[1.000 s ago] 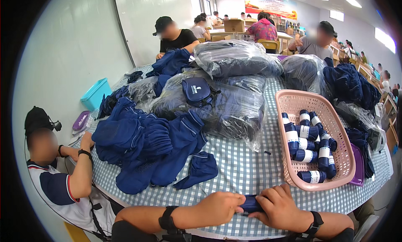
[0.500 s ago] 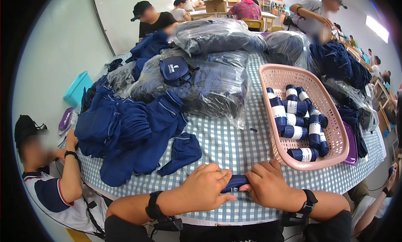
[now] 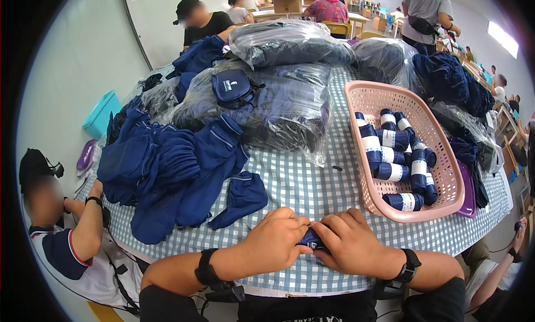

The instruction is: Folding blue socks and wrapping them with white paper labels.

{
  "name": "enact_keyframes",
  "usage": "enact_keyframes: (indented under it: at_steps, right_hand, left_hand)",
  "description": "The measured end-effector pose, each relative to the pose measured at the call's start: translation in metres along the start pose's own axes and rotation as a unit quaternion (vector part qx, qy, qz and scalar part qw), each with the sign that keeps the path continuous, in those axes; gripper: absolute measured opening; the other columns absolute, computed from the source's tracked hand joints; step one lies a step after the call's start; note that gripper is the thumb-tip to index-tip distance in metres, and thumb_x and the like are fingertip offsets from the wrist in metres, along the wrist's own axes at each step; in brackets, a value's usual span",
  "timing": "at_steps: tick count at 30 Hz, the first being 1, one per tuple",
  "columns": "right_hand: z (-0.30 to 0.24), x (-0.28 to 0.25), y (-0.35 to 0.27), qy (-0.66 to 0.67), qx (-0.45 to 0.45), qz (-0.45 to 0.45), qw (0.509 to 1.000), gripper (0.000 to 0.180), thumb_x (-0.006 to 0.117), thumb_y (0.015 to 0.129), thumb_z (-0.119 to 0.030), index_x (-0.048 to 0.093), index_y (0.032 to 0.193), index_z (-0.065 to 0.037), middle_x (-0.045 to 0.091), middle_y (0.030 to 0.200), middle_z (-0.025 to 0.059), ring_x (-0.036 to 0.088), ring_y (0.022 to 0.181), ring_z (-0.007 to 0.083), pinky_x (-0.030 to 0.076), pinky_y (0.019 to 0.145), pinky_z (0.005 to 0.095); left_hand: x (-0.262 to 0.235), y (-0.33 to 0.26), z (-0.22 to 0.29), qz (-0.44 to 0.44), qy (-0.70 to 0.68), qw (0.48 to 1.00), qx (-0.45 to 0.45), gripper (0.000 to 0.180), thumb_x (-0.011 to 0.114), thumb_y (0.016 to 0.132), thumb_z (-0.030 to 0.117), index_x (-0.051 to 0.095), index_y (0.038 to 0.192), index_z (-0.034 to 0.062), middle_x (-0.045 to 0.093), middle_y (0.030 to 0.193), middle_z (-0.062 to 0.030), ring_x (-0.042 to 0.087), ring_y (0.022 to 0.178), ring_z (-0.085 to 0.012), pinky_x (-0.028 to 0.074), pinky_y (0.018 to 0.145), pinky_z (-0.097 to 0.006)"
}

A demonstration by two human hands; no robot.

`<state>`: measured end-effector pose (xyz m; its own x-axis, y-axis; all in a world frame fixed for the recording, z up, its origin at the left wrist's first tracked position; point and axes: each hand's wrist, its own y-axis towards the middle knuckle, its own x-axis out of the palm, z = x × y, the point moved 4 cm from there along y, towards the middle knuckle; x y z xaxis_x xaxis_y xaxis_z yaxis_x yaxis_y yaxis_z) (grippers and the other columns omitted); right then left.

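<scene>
Between my two hands, near the table's front edge, is a small rolled bundle of navy fabric (image 3: 312,238) with pale print on it. My left hand (image 3: 277,238) closes round its left end. From the other side my right hand (image 3: 351,243) grips it, the fingers curled over the top. Much of the roll is hidden under the fingers. Just beyond my right hand stands a pink perforated basket (image 3: 361,180), holding several navy rolls (image 3: 419,174) wrapped in white paper bands. Ahead of my left hand lies a loose navy fabric piece (image 3: 241,199).
A heap of navy garments (image 3: 167,166) covers the left side. Behind it are stacked clear plastic bags (image 3: 278,110) of dark fabric, topped by a navy pouch (image 3: 231,88). A purple tray (image 3: 468,188) sits beside the basket. One person (image 3: 67,233) sits at the left edge.
My hands have drawn closer together on the roll, covering more of it. The standing person at the far right has straightened and turned away.
</scene>
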<state>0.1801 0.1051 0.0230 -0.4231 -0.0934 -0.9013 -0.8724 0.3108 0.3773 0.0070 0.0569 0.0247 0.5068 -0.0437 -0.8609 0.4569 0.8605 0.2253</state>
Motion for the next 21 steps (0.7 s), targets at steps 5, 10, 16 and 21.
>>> enact_keyframes:
  at_steps: [5,10,16,21]
  right_hand:
    - [0.007,-0.008,-0.002,0.042,0.001,0.016,0.999,0.050,0.079,0.082,-0.029,0.065,0.121,-0.001,0.063,0.109,0.0127,0.061,0.094,0.0296,0.042,0.088,0.0454]
    - [0.002,-0.016,-0.002,0.125,-0.032,0.037,0.991,0.054,0.080,0.081,-0.035,0.063,0.121,-0.001,0.064,0.110,0.0131,0.061,0.093,0.0294,0.041,0.086,0.0444]
    - [0.000,-0.033,-0.005,0.141,-0.011,0.038,0.989,0.064,0.082,0.077,-0.041,0.061,0.121,0.000,0.064,0.106,0.0131,0.060,0.093,0.0299,0.041,0.085,0.0438]
    - [-0.004,-0.025,-0.009,0.193,-0.074,-0.033,0.978,0.055,0.081,0.079,-0.035,0.064,0.120,-0.002,0.064,0.107,0.0135,0.062,0.097,0.0301,0.047,0.088,0.0440]
  left_hand:
    - [-0.003,-0.004,0.006,0.027,0.026,0.999,0.030,0.050,0.082,0.081,0.031,0.071,0.113,-0.0065,0.071,0.120,-0.0133,0.061,0.097,-0.0294,0.051,0.087,-0.039]
    - [-0.010,-0.005,-0.024,0.136,-0.100,0.986,0.002,0.033,0.076,0.089,0.023,0.075,0.107,-0.0036,0.074,0.117,-0.0192,0.069,0.090,-0.0320,0.053,0.084,-0.040]
    - [0.006,-0.003,-0.020,0.022,-0.068,0.992,-0.100,0.041,0.078,0.087,0.031,0.075,0.116,0.0010,0.061,0.145,-0.0163,0.049,0.125,-0.0311,0.033,0.106,-0.046]
    - [0.009,-0.005,-0.015,0.034,-0.041,0.995,-0.085,0.039,0.078,0.086,0.033,0.077,0.112,0.0037,0.057,0.146,-0.0213,0.048,0.128,-0.0350,0.033,0.105,-0.049]
